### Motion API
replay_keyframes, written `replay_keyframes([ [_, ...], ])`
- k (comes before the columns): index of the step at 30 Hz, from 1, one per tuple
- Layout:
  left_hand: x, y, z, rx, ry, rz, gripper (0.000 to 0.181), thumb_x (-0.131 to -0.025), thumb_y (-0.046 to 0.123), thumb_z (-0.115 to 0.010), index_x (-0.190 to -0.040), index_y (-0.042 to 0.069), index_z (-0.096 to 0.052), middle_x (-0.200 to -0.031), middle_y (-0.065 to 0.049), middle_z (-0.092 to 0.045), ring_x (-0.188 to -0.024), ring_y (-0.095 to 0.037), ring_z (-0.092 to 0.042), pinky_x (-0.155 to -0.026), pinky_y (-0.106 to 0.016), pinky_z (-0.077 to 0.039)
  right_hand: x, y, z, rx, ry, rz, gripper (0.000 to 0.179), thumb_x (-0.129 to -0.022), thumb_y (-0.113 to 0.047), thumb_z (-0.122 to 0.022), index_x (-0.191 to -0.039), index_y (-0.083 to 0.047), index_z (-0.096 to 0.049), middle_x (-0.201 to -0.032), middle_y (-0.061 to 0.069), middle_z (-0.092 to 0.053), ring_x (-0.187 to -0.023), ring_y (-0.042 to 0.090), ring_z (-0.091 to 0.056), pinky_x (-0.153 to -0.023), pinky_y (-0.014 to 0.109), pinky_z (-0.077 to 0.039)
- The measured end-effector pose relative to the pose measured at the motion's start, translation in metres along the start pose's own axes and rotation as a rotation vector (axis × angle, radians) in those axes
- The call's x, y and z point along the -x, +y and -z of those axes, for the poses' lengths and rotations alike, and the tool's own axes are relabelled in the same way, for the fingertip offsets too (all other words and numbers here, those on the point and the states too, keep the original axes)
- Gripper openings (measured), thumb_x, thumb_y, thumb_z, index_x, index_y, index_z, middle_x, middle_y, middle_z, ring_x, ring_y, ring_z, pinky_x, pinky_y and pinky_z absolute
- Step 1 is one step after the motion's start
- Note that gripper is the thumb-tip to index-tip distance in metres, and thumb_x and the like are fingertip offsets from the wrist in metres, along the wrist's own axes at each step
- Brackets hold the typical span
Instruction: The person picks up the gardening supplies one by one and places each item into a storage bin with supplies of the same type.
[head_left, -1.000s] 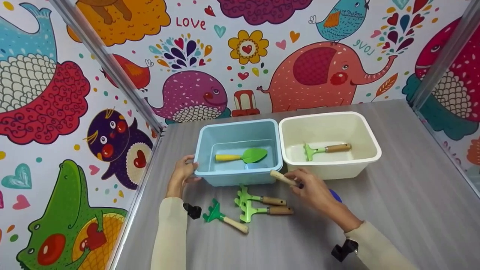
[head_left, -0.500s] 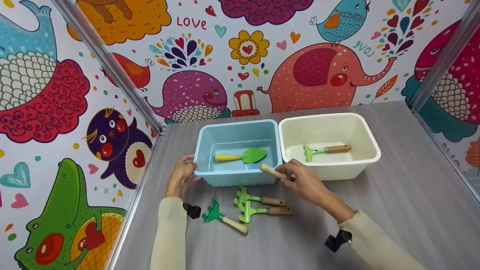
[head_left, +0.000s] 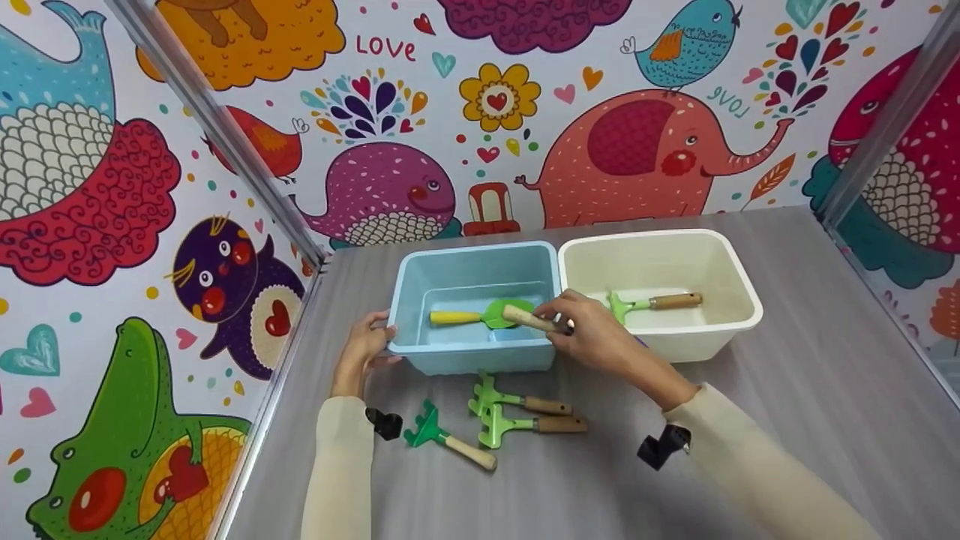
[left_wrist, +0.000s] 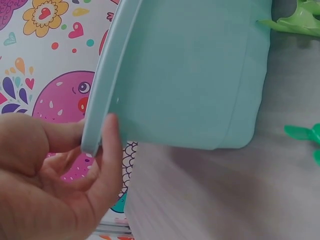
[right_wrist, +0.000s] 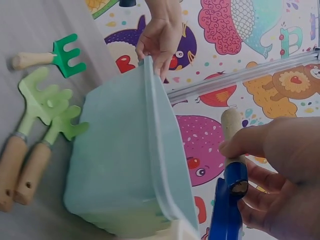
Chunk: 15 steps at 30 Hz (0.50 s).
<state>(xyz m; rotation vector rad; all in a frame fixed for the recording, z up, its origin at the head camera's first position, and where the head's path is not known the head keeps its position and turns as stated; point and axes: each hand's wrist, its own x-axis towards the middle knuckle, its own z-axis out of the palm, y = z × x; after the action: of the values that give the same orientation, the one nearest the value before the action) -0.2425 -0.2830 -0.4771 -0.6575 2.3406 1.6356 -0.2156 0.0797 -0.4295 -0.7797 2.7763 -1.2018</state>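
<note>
My left hand grips the left rim of the light blue bin, thumb on one side and fingers on the other in the left wrist view. A green trowel with a yellow handle lies inside that bin. My right hand pinches a blue garden trowel by its pale wooden handle, above the blue bin's front right corner. Its handle end points left over the bin; most of the blue head is hidden in the head view. In the right wrist view the blue neck shows beneath my thumb.
Touching the blue bin on its right, a white bin holds a light green rake. In front lie two light green rakes with brown handles and a darker green rake. Patterned walls enclose the grey table.
My right hand has moved left and slightly up with the blue trowel, from before the white bin to over the blue bin's right side. The left hand stays on the rim.
</note>
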Motion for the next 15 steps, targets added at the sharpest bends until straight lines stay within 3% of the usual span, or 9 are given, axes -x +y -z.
replay_keyframes([
  [5, -0.001, -0.001, 0.001, 0.008, 0.007, 0.020, 0.045, -0.104, 0.009, -0.048, -0.149, 0.006, -0.042, -0.144, -0.024, -0.049, -0.107, -0.028, -0.063, -0.075, -0.033, -0.062, -0.013, -0.008, 0.002, -0.025, -0.048, 0.024, 0.032, -0.088, -0.005, -0.073, -0.119, -0.009, -0.070, -0.110, 0.011, -0.067, -0.098, 0.024, -0.065, -0.083, 0.042, -0.057],
  [15, -0.001, 0.001, 0.001, 0.003, 0.004, 0.028, 0.044, -0.104, 0.009, -0.047, -0.148, 0.007, -0.043, -0.145, -0.022, -0.050, -0.106, -0.027, -0.065, -0.085, -0.038, -0.061, -0.041, -0.019, -0.004, -0.051, -0.123, -0.020, 0.033, -0.091, -0.009, -0.072, -0.124, -0.012, -0.068, -0.117, 0.010, -0.065, -0.105, 0.024, -0.063, -0.093, 0.043, -0.056],
])
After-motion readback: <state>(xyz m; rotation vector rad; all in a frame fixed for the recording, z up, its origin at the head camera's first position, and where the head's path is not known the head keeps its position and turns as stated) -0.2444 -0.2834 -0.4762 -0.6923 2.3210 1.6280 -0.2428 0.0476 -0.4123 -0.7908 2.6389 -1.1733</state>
